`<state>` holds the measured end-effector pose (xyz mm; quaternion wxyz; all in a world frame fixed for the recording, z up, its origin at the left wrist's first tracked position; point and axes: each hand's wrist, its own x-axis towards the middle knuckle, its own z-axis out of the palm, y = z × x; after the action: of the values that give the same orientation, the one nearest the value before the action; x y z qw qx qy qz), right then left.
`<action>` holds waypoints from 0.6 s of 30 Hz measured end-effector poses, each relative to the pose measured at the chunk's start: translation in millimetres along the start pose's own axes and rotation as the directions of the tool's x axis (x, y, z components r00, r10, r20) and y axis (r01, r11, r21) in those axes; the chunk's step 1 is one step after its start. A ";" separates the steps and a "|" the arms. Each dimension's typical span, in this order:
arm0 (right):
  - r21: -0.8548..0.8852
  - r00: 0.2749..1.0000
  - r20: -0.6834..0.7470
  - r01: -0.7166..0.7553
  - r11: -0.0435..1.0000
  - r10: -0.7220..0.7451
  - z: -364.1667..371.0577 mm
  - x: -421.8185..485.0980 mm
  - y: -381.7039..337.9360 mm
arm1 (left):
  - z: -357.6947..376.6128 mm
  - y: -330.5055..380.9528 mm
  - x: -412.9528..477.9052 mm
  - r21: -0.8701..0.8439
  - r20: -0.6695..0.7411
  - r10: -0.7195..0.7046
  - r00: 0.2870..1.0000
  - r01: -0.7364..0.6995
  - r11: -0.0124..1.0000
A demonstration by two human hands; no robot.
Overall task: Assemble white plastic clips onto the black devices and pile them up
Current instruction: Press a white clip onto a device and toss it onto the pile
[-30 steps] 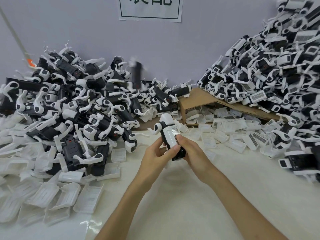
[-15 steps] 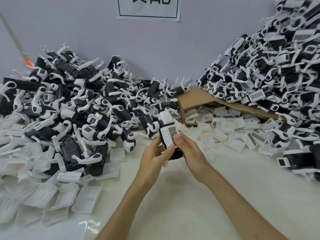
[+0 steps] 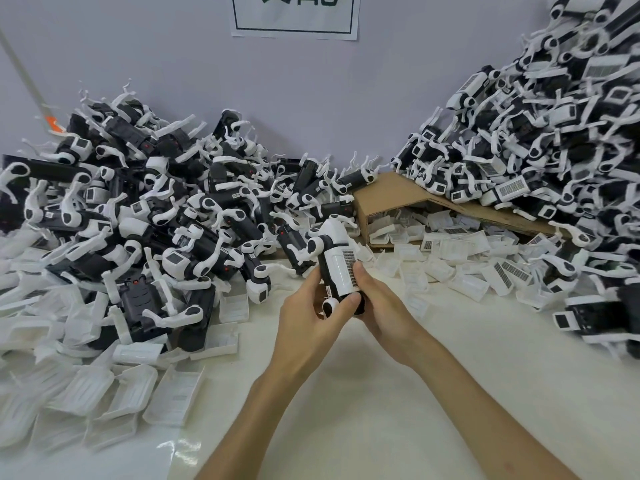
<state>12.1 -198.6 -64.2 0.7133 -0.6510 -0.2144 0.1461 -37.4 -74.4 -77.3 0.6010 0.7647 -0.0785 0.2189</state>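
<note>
Bare table [image 3: 346, 403] lay open in front of the cardboard box [image 3: 391, 195], hemmed in by loose white clips [image 3: 131, 393] to the box's near left. Just before the box's left corner, the left hand [image 3: 308, 320] and right hand [image 3: 381, 306] both gripped one black device [image 3: 322, 271], its fitted white clip [image 3: 341, 271] facing up. The device's long axis ran near to far, with its top end towards the box. Assembled piles rose left [image 3: 138, 209] and right [image 3: 536, 150] of the box.
</note>
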 end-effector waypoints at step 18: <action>-0.001 0.997 -0.014 0.077 0.997 -0.077 -1.0 -1.4 1.6 | 2.7 1.0 -0.9 -0.032 -0.032 -0.034 0.999 0.033 0.999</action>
<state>11.5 -199.9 -66.0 0.7198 -0.6434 -0.2343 0.1140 -37.9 -77.4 -77.3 0.6178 0.7526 -0.0593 0.2198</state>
